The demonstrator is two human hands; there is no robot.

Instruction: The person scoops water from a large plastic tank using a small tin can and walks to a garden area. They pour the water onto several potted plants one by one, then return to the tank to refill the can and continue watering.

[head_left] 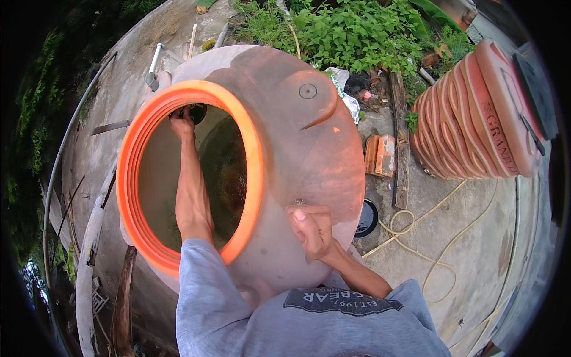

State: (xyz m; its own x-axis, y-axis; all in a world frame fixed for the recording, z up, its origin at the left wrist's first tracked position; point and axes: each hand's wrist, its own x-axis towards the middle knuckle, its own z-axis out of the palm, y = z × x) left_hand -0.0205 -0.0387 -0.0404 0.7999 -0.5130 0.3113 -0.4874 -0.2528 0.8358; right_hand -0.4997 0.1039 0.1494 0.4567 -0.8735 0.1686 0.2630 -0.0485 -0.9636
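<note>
A large tank [285, 160] with a dull, dusty orange-brown shell lies in front of me. Its round mouth has a bright orange threaded rim [256, 160]. Through that opening reaches my left hand [183, 121], its fingers curled at the far inner wall, beside a dark round thing [197, 113] partly hidden under the rim. What the fingers hold is hidden. Murky water [223, 160] shows inside. My right hand [312, 231] rests closed against the tank's outer shell, thumb on top, with a small metal piece [299, 202] sticking out at the fingers.
A ribbed reddish tank [470, 119] with a dark lid stands at the right. A thin yellowish hose [440, 262] coils over the concrete. Beside the large tank lie a black round lid [367, 218], an orange brick block [380, 156] and a wooden plank [400, 143]. Pipes [92, 256] run along the left.
</note>
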